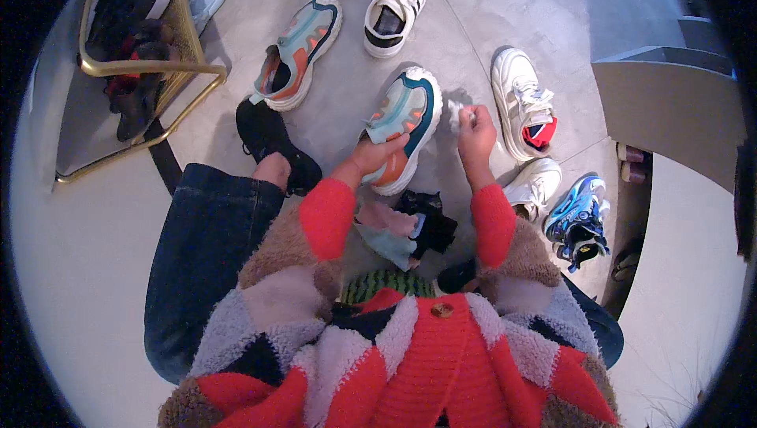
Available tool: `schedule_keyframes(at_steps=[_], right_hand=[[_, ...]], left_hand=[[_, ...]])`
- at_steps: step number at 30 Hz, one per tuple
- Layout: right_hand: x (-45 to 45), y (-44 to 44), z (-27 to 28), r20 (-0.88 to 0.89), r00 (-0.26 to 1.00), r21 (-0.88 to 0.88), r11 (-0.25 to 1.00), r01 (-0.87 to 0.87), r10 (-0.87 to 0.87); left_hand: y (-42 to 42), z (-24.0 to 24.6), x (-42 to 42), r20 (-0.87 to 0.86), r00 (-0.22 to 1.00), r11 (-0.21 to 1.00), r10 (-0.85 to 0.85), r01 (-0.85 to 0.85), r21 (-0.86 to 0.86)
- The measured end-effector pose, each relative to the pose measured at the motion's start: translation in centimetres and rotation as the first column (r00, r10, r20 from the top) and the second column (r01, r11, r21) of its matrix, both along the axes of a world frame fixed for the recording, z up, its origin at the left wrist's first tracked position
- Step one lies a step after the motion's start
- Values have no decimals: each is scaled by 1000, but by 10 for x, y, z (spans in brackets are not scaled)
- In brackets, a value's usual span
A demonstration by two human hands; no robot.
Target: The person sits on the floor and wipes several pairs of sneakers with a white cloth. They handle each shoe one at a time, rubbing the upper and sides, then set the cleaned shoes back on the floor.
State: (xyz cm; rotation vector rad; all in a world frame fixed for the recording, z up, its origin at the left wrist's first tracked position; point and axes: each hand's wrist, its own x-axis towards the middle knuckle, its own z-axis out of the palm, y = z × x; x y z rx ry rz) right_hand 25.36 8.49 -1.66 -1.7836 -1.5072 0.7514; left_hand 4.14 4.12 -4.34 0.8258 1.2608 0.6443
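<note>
My left hand point(379, 152) grips a multicoloured sneaker point(402, 110) in pale blue, orange and teal by its heel part, toe pointing away from me. Between the fingers of my right hand point(476, 133) is a crumpled white tissue or wipe point(456, 114), just to the right of that shoe and apart from it. The matching sneaker point(304, 52) rests on the floor farther off to the left. Below the held shoe, between my knees, lies a small heap of pink, pale blue and black cloth pieces point(395, 227); whether they are socks I cannot tell.
White sneakers point(395, 14) stand ahead, and another white sneaker point(520, 103) with red cloth inside is at right. A blue sneaker point(576, 218) stands nearer. At left is a gold-framed shoe rack point(154, 67); a curved cabinet point(662, 114) bounds the right. A green striped seat point(384, 286) shows below me.
</note>
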Motion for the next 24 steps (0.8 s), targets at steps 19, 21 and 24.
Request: schedule_keyframes(at_steps=[19,21,24], right_hand=[[-29,-21,-1,145,969,215,949,-231,202],[-39,-4,0,117,982,284,942,-177,150],[-54,64,1,216,970,220,962,-160,112]], left_hand=[[6,17,-4,78,996,999,34,-34,-1],[6,14,-1,109,993,998,43,-48,49],[5,11,0,146,988,992,60,-75,100]])
